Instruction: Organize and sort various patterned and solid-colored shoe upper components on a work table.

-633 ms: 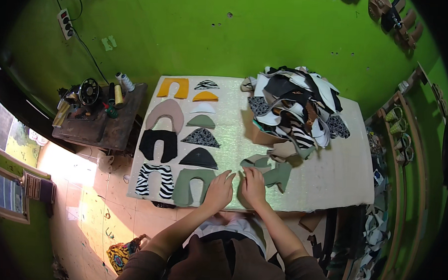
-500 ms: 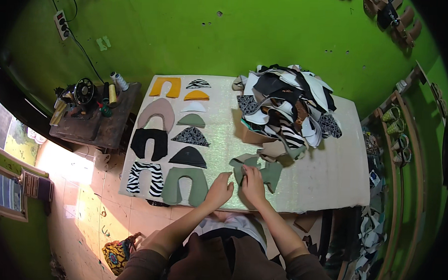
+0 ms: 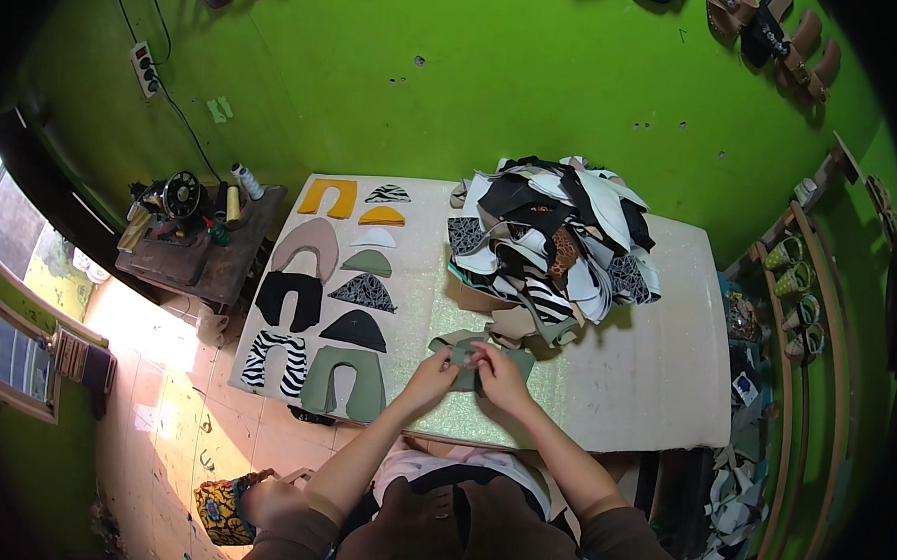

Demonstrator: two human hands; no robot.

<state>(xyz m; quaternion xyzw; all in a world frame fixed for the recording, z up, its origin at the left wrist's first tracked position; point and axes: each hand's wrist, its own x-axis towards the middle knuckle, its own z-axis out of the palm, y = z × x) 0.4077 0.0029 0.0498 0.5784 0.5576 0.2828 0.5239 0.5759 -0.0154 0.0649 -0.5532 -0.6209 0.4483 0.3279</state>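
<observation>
The left hand [image 3: 432,379] and right hand [image 3: 501,384] grasp a green cloth piece [image 3: 467,378] between the fingertips, just below the center of the frame, over the pale counter [image 3: 654,389]. A pile of mixed scraps [image 3: 556,230] sits right of center. Cut pieces [image 3: 362,292] lie in two columns, left of center. A sewing machine [image 3: 181,196] stands at the left.

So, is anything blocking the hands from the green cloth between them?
Nothing I can see. The left hand and right hand are both at the green cloth; the scrap pile sits beyond it, not between.
</observation>
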